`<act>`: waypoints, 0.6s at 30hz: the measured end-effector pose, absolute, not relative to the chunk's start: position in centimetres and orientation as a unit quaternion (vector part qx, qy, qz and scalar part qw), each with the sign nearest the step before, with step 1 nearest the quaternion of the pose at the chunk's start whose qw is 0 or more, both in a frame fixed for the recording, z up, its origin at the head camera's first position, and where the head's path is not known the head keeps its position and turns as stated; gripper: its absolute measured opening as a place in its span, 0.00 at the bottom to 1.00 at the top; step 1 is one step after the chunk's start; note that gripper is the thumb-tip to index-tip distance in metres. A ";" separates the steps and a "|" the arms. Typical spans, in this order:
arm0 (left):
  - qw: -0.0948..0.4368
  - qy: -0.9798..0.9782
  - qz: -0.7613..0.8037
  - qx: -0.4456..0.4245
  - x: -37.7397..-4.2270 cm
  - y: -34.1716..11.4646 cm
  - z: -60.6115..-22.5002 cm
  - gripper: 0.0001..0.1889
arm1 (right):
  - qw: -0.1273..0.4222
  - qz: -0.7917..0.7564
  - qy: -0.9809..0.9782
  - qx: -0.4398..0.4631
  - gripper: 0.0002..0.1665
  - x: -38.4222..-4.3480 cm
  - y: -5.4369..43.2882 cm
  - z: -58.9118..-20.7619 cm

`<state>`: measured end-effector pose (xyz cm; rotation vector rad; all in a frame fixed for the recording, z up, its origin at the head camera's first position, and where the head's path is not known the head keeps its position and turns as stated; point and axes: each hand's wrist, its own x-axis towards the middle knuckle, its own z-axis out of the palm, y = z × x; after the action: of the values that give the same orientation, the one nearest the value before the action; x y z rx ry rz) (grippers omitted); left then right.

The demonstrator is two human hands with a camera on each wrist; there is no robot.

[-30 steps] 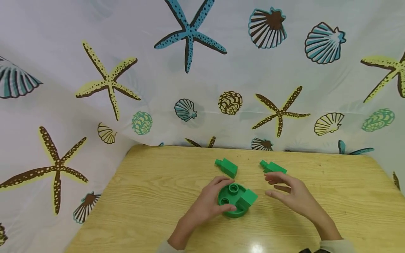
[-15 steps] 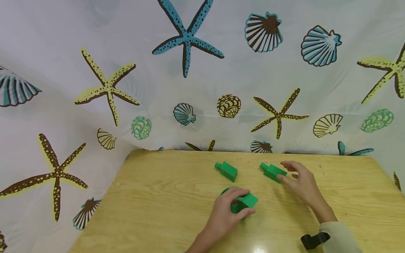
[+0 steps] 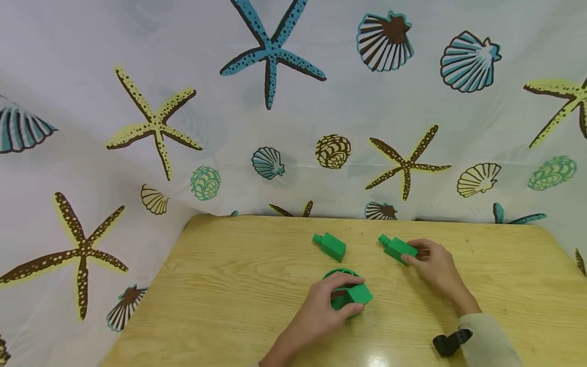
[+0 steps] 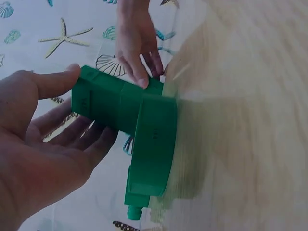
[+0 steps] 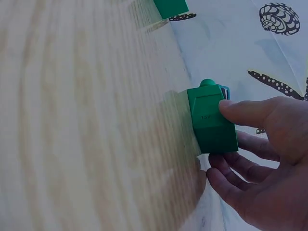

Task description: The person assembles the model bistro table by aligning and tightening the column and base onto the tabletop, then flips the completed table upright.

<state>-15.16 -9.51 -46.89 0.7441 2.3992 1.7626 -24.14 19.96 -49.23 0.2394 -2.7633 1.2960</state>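
A round green base [image 4: 156, 144] with a raised rim sits on the table, and a green block [image 3: 359, 294] stands upright in it. My left hand [image 3: 318, 306] holds that block between thumb and fingers and hides part of the base. Farther right, a green block with a threaded neck [image 3: 397, 248] lies on its side. The thumb and fingers of my right hand [image 3: 435, 265] hold its wider end; the right wrist view shows the thumb on one face of this block [image 5: 211, 118].
Behind the base lies another green block with a threaded neck [image 3: 331, 246]. The wooden table [image 3: 229, 285] ends at a hanging cloth [image 3: 293, 127] printed with shells and starfish. A black strapped device [image 3: 451, 342] is on my right wrist.
My left hand has shifted from the base's left rim to the upright block. The right hand has reached right and back to the lying block and closed its fingers on it.
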 end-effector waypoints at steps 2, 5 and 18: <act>0.064 0.772 0.580 0.253 -15.3 -10.2 -46.7 0.20 | 0.037 0.423 -0.903 0.073 0.27 -24.0 19.9 -49.3; 0.091 0.774 0.570 0.262 -15.5 -11.2 -46.3 0.19 | 0.029 0.427 -0.901 0.070 0.27 -23.7 19.8 -49.3; 0.113 0.800 0.515 0.287 -16.7 -14.6 -44.9 0.18 | -0.028 0.580 -0.807 0.106 0.28 -21.6 19.7 -48.6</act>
<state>-16.72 -14.60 -44.90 0.8433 2.3463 1.5115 -21.62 19.73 -48.59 0.3400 -2.5822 1.8543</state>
